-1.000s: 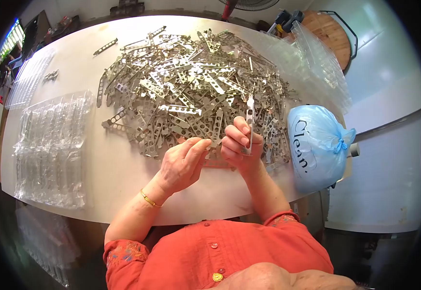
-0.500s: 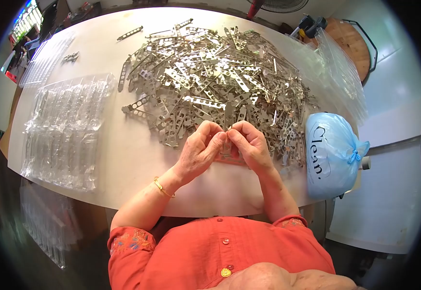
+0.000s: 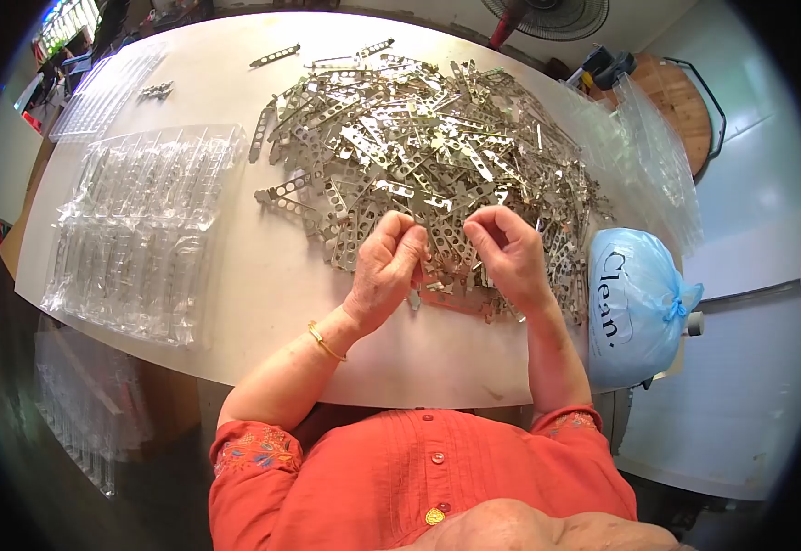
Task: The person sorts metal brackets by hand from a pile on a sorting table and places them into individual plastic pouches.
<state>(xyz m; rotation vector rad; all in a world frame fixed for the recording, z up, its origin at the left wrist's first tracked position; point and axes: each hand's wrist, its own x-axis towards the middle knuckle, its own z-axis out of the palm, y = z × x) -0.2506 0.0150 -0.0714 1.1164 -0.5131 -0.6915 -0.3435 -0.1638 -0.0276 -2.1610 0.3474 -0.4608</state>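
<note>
My left hand [image 3: 389, 266] is closed, thumb against curled fingers, above the near edge of a heap of metal strips [image 3: 410, 138]. A thin metal strip [image 3: 415, 298] pokes out below it, the rest hidden by the fingers. To its right, my right hand [image 3: 511, 257] is pinched with thumb and forefinger together; whatever they hold is too small to tell. Between and under the hands lies a flat reddish piece [image 3: 460, 299], partly covered by metal parts. Many strips in the heap are flat, shiny and pierced by round holes.
Clear plastic trays [image 3: 143, 230] lie on the table [image 3: 263, 312] at left. A blue bag marked "Clean." [image 3: 635, 308] sits at the right edge, with clear plastic bags [image 3: 658, 165] behind it. Few strips [image 3: 275, 56] lie apart at the back. A fan [image 3: 557, 14] stands beyond.
My hands, which met at the fingertips, have moved apart; the right one has shifted right and up. The whole view has also shifted slightly.
</note>
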